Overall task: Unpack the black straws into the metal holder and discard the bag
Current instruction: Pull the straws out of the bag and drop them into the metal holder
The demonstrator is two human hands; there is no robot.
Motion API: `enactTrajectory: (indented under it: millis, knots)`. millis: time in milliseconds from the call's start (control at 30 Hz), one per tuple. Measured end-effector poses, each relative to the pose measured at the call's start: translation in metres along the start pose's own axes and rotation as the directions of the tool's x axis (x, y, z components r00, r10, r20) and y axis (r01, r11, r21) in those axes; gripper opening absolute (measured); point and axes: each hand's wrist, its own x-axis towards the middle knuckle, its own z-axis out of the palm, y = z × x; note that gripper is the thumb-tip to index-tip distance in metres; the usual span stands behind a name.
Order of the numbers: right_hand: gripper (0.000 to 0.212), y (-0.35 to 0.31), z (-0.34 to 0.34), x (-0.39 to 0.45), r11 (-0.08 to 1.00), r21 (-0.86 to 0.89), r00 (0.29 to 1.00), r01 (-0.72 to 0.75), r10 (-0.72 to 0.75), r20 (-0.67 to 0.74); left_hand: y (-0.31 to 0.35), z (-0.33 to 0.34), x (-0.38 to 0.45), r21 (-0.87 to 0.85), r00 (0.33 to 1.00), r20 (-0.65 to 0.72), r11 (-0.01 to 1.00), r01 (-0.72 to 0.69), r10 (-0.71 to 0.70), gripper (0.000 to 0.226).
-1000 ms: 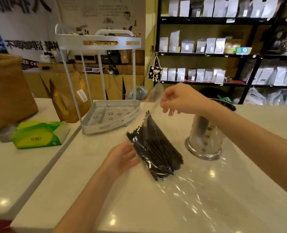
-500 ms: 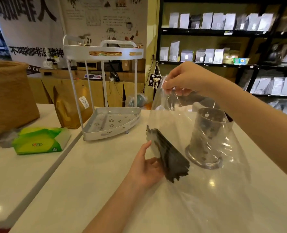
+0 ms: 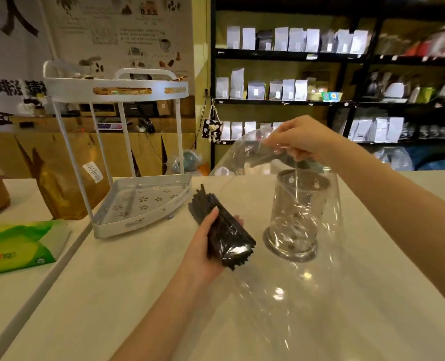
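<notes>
A person's left hand (image 3: 205,246) grips a bundle of black straws (image 3: 222,227) just above the counter (image 3: 112,295), while the right hand (image 3: 302,139) pinches the clear bag (image 3: 320,230) draped over the metal holder (image 3: 298,217). Dragging plastic could tip the holder; loose straws could scatter.

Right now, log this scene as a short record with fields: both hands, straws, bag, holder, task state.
left hand: gripping the black straws, held above the counter
right hand: pinching the clear bag, lifted over the holder
black straws: bundled, far ends bare, near ends in film
metal holder: upright, seen through the bag, no straws visible in it
task state: straws not yet in holder, bag not discarded
</notes>
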Motion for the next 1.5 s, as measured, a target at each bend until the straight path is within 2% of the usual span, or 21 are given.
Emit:
enactTrajectory:
  millis: [100,200,267,367,467,633,833,1100,1500]
  knots:
    - [0.026,0.013,-0.014,-0.001,0.996,0.028,0.996,-0.083,0.084,-0.040,0.010,0.006,0.013,0.099,1.000,-0.003,0.995,-0.007,0.007,0.038]
    - [0.026,0.023,-0.033,0.003,0.976,0.107,0.982,-0.189,0.191,-0.005,0.020,0.015,0.030,0.218,1.000,0.020,0.976,-0.023,0.019,0.048]
    - [0.028,0.029,-0.046,0.005,0.974,0.113,0.980,-0.196,0.197,0.005,0.027,0.024,0.039,0.280,0.997,0.064,0.959,-0.049,0.033,0.046]
    - [0.025,0.036,-0.067,0.009,0.983,0.113,0.988,-0.145,0.151,-0.043,0.039,0.047,0.054,0.367,0.994,0.101,0.926,-0.085,0.052,0.035]
    - [0.017,0.040,-0.086,0.018,0.977,0.189,0.988,-0.096,0.116,-0.097,0.050,0.074,0.071,0.431,0.994,0.103,0.899,-0.085,0.045,0.019]
    - [0.007,0.047,-0.117,0.038,0.975,0.218,0.981,-0.037,0.076,-0.176,0.058,0.121,0.098,0.582,0.996,0.066,0.808,-0.090,0.063,0.013]
    - [0.004,0.050,-0.152,0.062,0.969,0.245,0.968,0.022,0.041,-0.249,0.060,0.170,0.131,0.612,0.992,0.098,0.781,-0.121,0.077,0.019]
    - [0.006,0.050,-0.194,0.097,0.972,0.187,0.940,0.140,-0.071,-0.334,0.068,0.223,0.173,0.658,0.983,0.127,0.731,-0.182,0.130,0.012]
    - [0.008,0.089,-0.185,0.116,0.933,0.180,0.867,0.312,-0.201,-0.457,0.064,0.225,0.214,0.697,0.967,0.197,0.670,-0.254,0.161,0.011]
